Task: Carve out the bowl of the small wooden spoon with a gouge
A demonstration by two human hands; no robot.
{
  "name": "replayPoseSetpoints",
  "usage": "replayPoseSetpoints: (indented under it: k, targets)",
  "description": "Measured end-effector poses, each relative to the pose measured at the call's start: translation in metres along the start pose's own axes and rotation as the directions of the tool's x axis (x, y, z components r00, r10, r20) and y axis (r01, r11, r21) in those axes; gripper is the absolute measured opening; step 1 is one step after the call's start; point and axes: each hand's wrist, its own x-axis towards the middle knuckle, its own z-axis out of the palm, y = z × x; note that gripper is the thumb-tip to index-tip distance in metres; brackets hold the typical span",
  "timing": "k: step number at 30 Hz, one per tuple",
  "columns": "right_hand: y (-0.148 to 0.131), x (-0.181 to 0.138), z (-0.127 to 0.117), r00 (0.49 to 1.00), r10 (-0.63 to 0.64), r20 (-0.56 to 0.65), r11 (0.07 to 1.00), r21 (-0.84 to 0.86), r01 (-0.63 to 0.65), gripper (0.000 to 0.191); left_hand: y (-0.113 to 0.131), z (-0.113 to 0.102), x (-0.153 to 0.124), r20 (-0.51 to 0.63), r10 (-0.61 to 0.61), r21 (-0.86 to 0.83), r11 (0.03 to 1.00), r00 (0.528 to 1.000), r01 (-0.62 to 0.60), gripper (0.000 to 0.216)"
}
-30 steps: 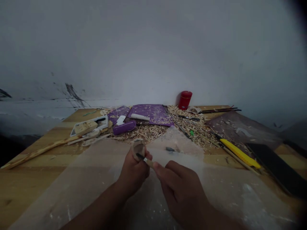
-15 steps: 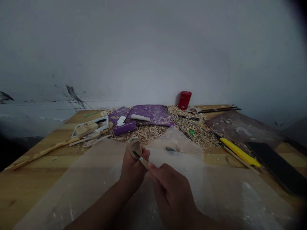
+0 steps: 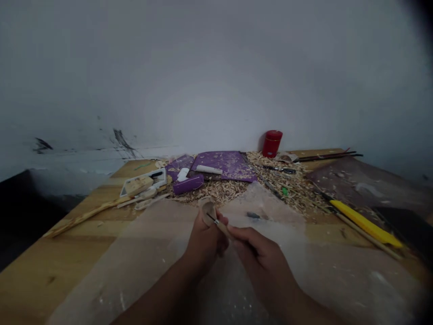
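My left hand [image 3: 204, 239] is wrapped round a pale wooden spoon [image 3: 207, 207], its hollowed bowl facing up toward me; any handle is hidden in the fist. My right hand [image 3: 264, 255] grips a carving gouge [image 3: 223, 228] by its light wooden handle. The gouge's dark metal blade reaches into the bowl and appears to touch the wood there. Both hands are close together over a translucent plastic sheet [image 3: 135, 262] on the wooden table [image 3: 77, 239].
Wood shavings [image 3: 219, 192] lie heaped around a purple folder [image 3: 225, 161]. At left are a white tray [image 3: 126, 186] with wooden pieces and a long stick [image 3: 88, 214]. A red canister [image 3: 272, 143] stands by the wall. A yellow utility knife [image 3: 365, 222] lies at right.
The view has swung a little left, so everything sits further right in the picture. Both hands keep their holds; the gouge has shifted slightly within the spoon's bowl.
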Motion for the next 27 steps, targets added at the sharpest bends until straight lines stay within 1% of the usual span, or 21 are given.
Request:
replayPoseSetpoints:
  k: [2,5,8,11,13,15,17,19,21,24,25,27]
  targets:
    - [0.003,0.001,-0.004,1.000,0.004,0.007,1.000,0.006,-0.004,0.024,0.003,-0.002,0.001,0.079,-0.005,-0.085,0.996,0.997,0.012,0.019]
    - [0.005,0.002,-0.015,0.994,-0.098,0.056,0.988,-0.118,0.104,0.028,0.007,-0.008,0.002,0.213,-0.008,-0.147,0.988,0.977,0.041,0.024]
    - [0.002,0.003,-0.027,0.976,-0.174,0.129,0.935,-0.289,0.205,0.032,0.008,-0.014,0.004,0.317,-0.017,-0.081,0.996,0.948,0.045,0.025]
    - [-0.001,0.004,-0.035,0.962,-0.178,0.208,0.857,-0.448,0.256,0.035,0.009,-0.018,0.005,0.370,0.000,0.013,1.000,0.929,-0.006,0.030]
    - [-0.002,0.004,-0.039,0.952,-0.171,0.252,0.805,-0.521,0.283,0.037,0.010,-0.020,0.006,0.391,-0.008,0.078,0.997,0.921,-0.025,0.034]
    - [-0.004,0.005,-0.042,0.944,-0.167,0.286,0.776,-0.552,0.305,0.037,0.012,-0.022,0.006,0.393,-0.040,0.149,0.989,0.919,-0.021,0.035]
    - [-0.007,0.006,-0.044,0.936,-0.158,0.316,0.755,-0.571,0.321,0.037,0.014,-0.025,0.006,0.383,-0.075,0.223,0.975,0.921,-0.013,0.032]
    - [-0.011,0.006,-0.045,0.929,-0.138,0.344,0.729,-0.599,0.330,0.036,0.014,-0.026,0.007,0.378,-0.084,0.295,0.955,0.922,-0.034,0.026]
    - [-0.016,0.005,-0.046,0.927,-0.111,0.359,0.707,-0.627,0.328,0.035,0.014,-0.027,0.007,0.381,-0.045,0.368,0.924,0.924,-0.107,0.020]
    - [-0.021,0.004,-0.045,0.928,-0.076,0.365,0.704,-0.640,0.310,0.033,0.013,-0.025,0.007,0.379,0.071,0.474,0.841,0.923,-0.259,0.011]
    - [-0.022,0.004,-0.045,0.929,-0.065,0.363,0.703,-0.644,0.301,0.031,0.012,-0.023,0.007,0.364,0.099,0.507,0.813,0.926,-0.286,0.010]
    - [-0.022,0.003,-0.041,0.934,-0.057,0.352,0.697,-0.656,0.290,0.029,0.010,-0.019,0.006,0.301,0.126,0.556,0.782,0.945,-0.282,0.010]
